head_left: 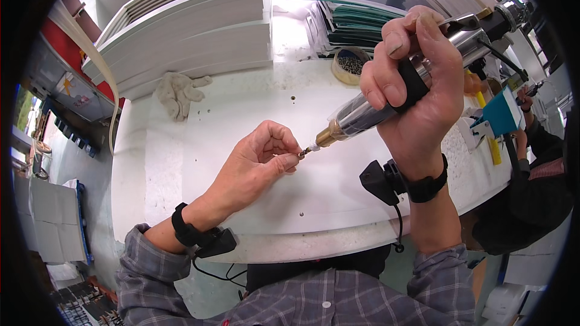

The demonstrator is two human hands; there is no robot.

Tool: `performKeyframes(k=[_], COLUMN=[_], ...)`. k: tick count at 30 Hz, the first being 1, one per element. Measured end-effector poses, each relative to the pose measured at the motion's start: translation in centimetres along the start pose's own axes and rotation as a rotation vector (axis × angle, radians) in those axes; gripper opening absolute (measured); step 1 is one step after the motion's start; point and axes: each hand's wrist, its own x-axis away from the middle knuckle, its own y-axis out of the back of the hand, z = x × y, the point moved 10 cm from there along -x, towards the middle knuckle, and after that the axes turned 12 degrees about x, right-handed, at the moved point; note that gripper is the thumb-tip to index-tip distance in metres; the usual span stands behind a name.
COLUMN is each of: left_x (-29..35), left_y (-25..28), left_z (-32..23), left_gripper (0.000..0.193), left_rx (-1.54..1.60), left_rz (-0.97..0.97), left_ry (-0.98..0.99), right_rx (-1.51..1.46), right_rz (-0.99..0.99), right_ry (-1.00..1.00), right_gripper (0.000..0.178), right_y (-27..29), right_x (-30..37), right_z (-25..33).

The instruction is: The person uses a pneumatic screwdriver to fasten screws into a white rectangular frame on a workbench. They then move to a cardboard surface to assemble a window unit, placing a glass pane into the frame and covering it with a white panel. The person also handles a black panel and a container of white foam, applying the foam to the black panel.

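My right hand is wrapped round a silver power screwdriver with a black grip band and a brass nose, tilted with its tip down to the left. My left hand is closed in a pinch on a small screw right at the driver's tip; whether the screw sits on the bit I cannot tell. Both hands are above a white panel lying on the table, which has a few small holes or fittings in it. A round tub of small screws stands behind the driver.
A crumpled white work glove lies at the back left, before stacked white panels. Dark green sheets are piled at the back. Another person works at the right, by a teal object.
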Motion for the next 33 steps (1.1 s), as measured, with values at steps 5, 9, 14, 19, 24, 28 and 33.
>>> performKeyframes(k=[5,9,14,19,24,28,33], left_x=[-2.5,-5.2,-6.8,-7.7,-7.7,-7.1,-4.6], left_y=[1.3,2.1,3.3,3.8,3.9,3.4,1.7], left_z=[-3.4,-4.6,-3.7,-2.9,-2.8,-3.6,-4.8], left_gripper=[0.014,0.015,0.015,0.017,0.018,0.024,0.036], left_rx=[-0.311,-0.547,-0.563,-0.511,-0.521,-0.591,-1.314], left_rz=[-0.050,-0.064,-0.078,-0.071,-0.063,-0.048,0.051], left_ry=[-0.185,-0.253,-0.206,-0.224,-0.222,-0.099,-0.436], right_rx=[0.118,0.034,0.080,0.106,0.113,0.142,0.140], right_rz=[0.045,0.022,0.124,0.111,0.109,0.181,0.188], right_ry=[0.039,0.004,-0.001,-0.001,-0.025,-0.041,-0.048], right_gripper=[0.024,0.011,0.008,0.008,0.008,0.010,0.014], right_y=[-2.5,-4.2,-5.1,-4.4,-4.3,-4.8,-5.4], right_x=[-3.0,-5.0,-5.8,-6.0,-6.0,-6.1,-6.2], right_z=[-1.0,-2.9,-5.9,-7.1,-8.2,-8.2,-8.1])
